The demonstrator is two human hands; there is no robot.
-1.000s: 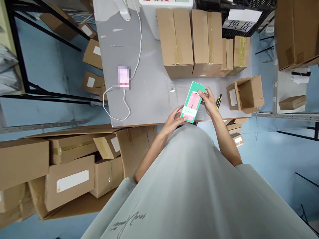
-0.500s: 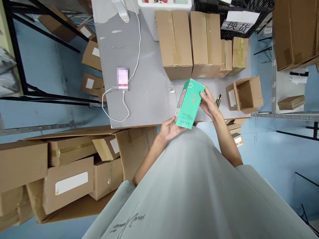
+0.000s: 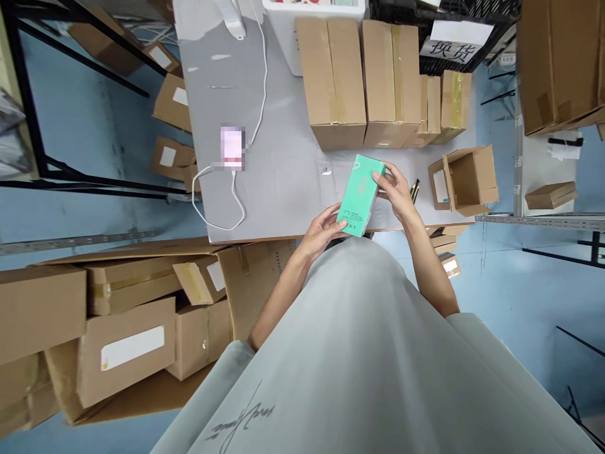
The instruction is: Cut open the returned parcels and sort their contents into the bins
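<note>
A green printed box (image 3: pixel 363 195) is held in front of my body, over the near edge of the grey table (image 3: pixel 283 189). My left hand (image 3: pixel 321 232) grips its lower left corner, thumb on the printed face. At the upper right, my right hand (image 3: pixel 393 187) holds the box's edge with the thumb on the front and the fingers behind. Small dark print shows on the lower part of the face. Just right of my right hand lies a black and yellow tool (image 3: pixel 414 190), perhaps a cutter. An opened cardboard box (image 3: pixel 466 180) stands farther right.
Closed cardboard boxes (image 3: pixel 333 82) line the table's back, beside a white bin (image 3: pixel 283 31) and a black crate (image 3: pixel 454 47). A phone-like device (image 3: pixel 233 146), blurred out, lies left with a white cable (image 3: pixel 242 211). A big carton (image 3: pixel 258 284) full of boxes stands at lower left.
The green box has turned so its printed face points more toward me, and its pink side is hidden. My left thumb has moved onto the face.
</note>
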